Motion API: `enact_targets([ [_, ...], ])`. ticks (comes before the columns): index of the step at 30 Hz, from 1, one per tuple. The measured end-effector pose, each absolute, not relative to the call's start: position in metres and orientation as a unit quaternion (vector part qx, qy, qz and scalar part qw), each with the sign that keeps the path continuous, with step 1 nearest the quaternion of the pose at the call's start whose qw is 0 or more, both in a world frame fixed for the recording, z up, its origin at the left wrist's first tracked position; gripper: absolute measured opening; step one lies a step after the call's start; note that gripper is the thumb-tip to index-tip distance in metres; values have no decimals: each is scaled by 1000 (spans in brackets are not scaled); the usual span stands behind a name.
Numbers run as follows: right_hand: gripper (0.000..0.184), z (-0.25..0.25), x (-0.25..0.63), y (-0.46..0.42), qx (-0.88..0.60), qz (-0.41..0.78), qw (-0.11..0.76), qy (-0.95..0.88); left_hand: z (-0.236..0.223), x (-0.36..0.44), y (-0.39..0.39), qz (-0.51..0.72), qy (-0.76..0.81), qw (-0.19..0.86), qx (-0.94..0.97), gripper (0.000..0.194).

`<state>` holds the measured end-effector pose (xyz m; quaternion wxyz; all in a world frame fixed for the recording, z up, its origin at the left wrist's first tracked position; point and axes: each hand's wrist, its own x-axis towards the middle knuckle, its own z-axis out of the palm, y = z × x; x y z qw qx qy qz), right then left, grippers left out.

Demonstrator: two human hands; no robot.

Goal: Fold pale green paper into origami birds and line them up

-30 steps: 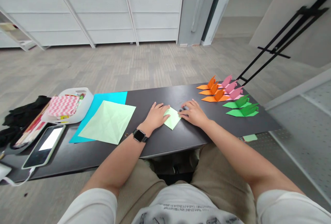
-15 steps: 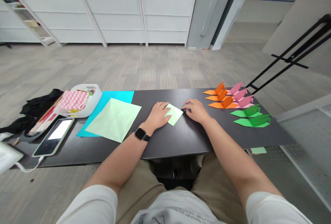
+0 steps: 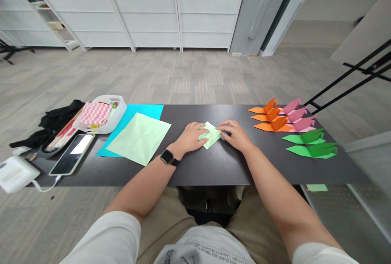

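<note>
A small folded light green paper (image 3: 211, 136) lies on the black table (image 3: 220, 166) in front of me. My left hand (image 3: 190, 137), with a black watch (image 3: 167, 157) on the wrist, rests on the paper's left side, fingers curled over its edge. From the right, my right hand (image 3: 236, 134) pinches the paper's right corner with its fingertips. One flap of the paper stands slightly raised between the two hands.
A large creased light green sheet (image 3: 139, 138) lies on a cyan sheet (image 3: 136, 111) to the left. Further left are a white tray (image 3: 118, 114), a phone (image 3: 73, 154), a white device (image 3: 14, 172) and black cloth (image 3: 59, 115). Folded orange (image 3: 269, 115), pink (image 3: 296, 115) and green (image 3: 308, 144) figures stand at the right.
My right hand has come back onto the paper's right corner, and my left fingers have curled over its edge. A flap has lifted. My head has shifted left.
</note>
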<state>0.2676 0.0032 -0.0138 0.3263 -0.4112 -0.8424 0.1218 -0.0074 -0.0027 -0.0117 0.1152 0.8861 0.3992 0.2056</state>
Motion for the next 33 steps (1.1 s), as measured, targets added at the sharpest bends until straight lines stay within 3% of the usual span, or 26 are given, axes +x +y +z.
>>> enact_targets([
  [8,16,-17,271,0,-429,135,297,-842,-8,-5,-8,182,355,161,903,38],
  [16,12,-23,267,4,-462,129,299,-824,1,-3,-10,210,347,148,902,18],
  [21,12,-27,265,6,-476,101,297,-822,2,-1,-11,210,362,150,895,28],
  [29,11,-25,259,5,-495,93,278,-818,1,9,-17,212,406,141,877,22],
  [33,10,-24,258,4,-499,93,270,-818,0,11,-19,204,429,126,871,34],
])
